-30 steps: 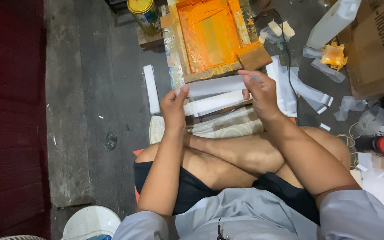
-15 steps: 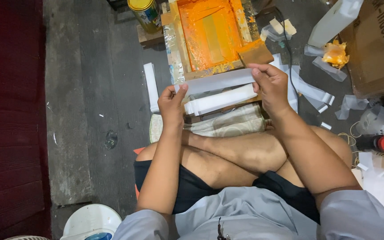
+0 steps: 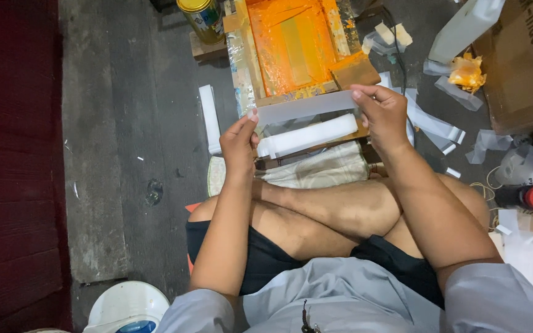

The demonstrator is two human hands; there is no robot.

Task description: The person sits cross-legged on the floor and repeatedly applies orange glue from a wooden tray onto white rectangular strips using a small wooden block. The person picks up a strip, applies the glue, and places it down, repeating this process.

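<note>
A loose white strip (image 3: 208, 117) is noted on the concrete floor at left. The left hand (image 3: 240, 142) and right hand (image 3: 384, 114) are seen pinching opposite ends of a translucent strip (image 3: 306, 106) — held flat just below the orange-inked screen frame (image 3: 297, 46), above a white stack (image 3: 308, 135).

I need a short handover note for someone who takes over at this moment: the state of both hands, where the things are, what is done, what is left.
Left hand: pinches the left end of a long translucent white plastic strip.
Right hand: pinches its right end; strip held level above the stack.
Stack of white strips: under the held strip, on the board before the orange-inked wooden screen frame.
Done: one strip lifted.
Left: the held strip is not yet laid down; loose strips lie to the right.
</note>
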